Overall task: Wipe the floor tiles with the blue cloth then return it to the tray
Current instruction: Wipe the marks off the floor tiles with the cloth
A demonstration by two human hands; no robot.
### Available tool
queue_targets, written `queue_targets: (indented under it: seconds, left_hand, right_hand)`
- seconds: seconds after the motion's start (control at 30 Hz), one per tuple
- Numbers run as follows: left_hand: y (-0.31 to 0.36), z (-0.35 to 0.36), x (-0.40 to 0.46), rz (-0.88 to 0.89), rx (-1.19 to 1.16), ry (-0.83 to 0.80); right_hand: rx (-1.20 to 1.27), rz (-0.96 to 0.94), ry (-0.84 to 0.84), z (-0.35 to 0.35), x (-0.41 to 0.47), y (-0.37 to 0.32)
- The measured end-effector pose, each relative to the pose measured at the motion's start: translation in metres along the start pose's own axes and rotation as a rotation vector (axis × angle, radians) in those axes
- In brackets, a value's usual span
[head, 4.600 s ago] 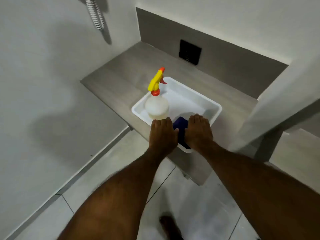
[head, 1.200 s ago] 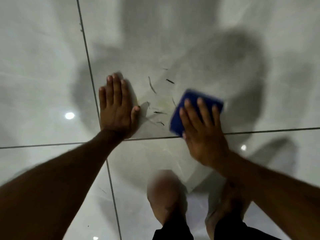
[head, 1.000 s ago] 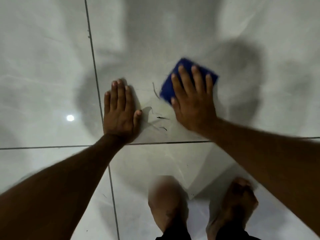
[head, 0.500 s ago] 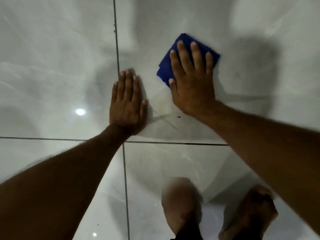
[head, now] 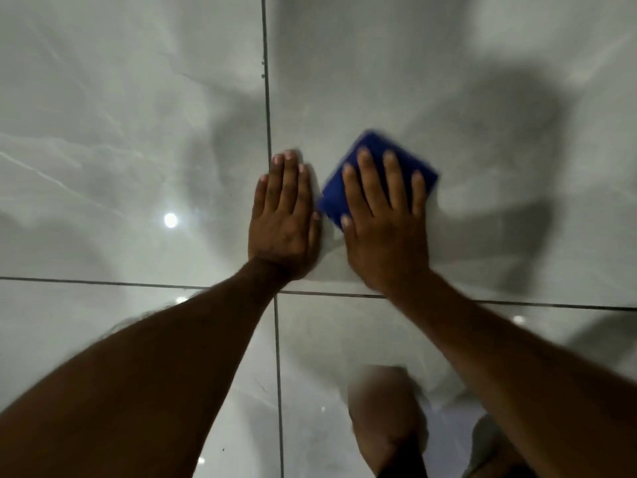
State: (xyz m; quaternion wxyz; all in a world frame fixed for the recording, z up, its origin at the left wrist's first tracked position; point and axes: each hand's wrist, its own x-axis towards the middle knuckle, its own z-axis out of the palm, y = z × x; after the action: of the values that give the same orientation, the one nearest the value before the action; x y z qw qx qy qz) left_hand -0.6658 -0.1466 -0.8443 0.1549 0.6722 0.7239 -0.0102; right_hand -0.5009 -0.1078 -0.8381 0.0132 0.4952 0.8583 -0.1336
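The folded blue cloth (head: 370, 146) lies flat on a glossy grey floor tile (head: 448, 81). My right hand (head: 384, 225) presses on it, fingers spread over its near half; the far corner and left edge show. My left hand (head: 284, 219) rests palm down on the same tile just left of the cloth, fingers together, its thumb almost touching the cloth's left corner. It holds nothing. The tray is out of view.
Dark grout lines cross under my wrists: one vertical (head: 267, 98), one horizontal (head: 103, 282). My bare knees (head: 386, 415) are at the bottom edge. Ceiling lights reflect off the tiles (head: 170, 220).
My right hand has slid the cloth back toward me and closer to my left hand. The dark hairs seen on the tile a second ago no longer show.
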Motion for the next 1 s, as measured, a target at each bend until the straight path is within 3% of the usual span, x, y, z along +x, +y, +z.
queue_targets:
  seconds: [0.1,0.2,0.37,0.47,0.57,0.67,0.7,0.77,0.83,0.87,0.9,1.0]
  left_hand:
    - [0.003,0.000,-0.001,0.014,-0.010,-0.015]
    - [0.003,0.004,-0.003,0.030,-0.005,0.035]
    - [-0.003,0.012,-0.005,0.059,0.027,0.098]
    - [0.001,0.007,-0.001,0.055,0.025,0.103]
    - [0.008,0.003,-0.004,0.042,0.007,0.094]
    - [0.005,0.008,-0.005,0.054,0.039,0.115]
    - [0.003,0.011,-0.006,0.055,0.049,0.114]
    - [0.003,0.008,-0.005,0.031,0.056,0.102]
    - [0.008,0.002,-0.003,0.009,0.049,0.087]
    - [0.011,-0.001,-0.002,0.001,0.039,0.077]
    - [0.013,-0.003,-0.003,0.001,0.032,0.064]
    - [0.011,-0.002,-0.006,-0.005,0.044,0.057]
  right_hand:
    - [-0.052,-0.125,-0.090,-0.008,-0.082,0.012]
    - [-0.069,-0.295,-0.106,-0.014,-0.071,0.038]
    - [-0.053,-0.052,0.055,-0.012,0.046,0.037]
    - [-0.014,-0.034,0.033,-0.008,-0.007,0.033]
    - [-0.079,-0.356,-0.051,-0.016,-0.077,0.068]
    - [-0.235,-0.734,-0.085,-0.016,-0.021,0.127]
    - [-0.268,-0.719,-0.066,-0.016,0.006,0.134]
    - [-0.194,-0.423,0.026,-0.017,0.031,0.119]
    - [-0.089,-0.130,0.067,-0.013,0.000,0.090]
    - [-0.073,-0.103,0.049,-0.013,-0.031,0.080]
    - [-0.080,-0.174,0.016,-0.013,-0.064,0.080]
    - [-0.143,-0.699,-0.107,-0.019,-0.082,0.133]
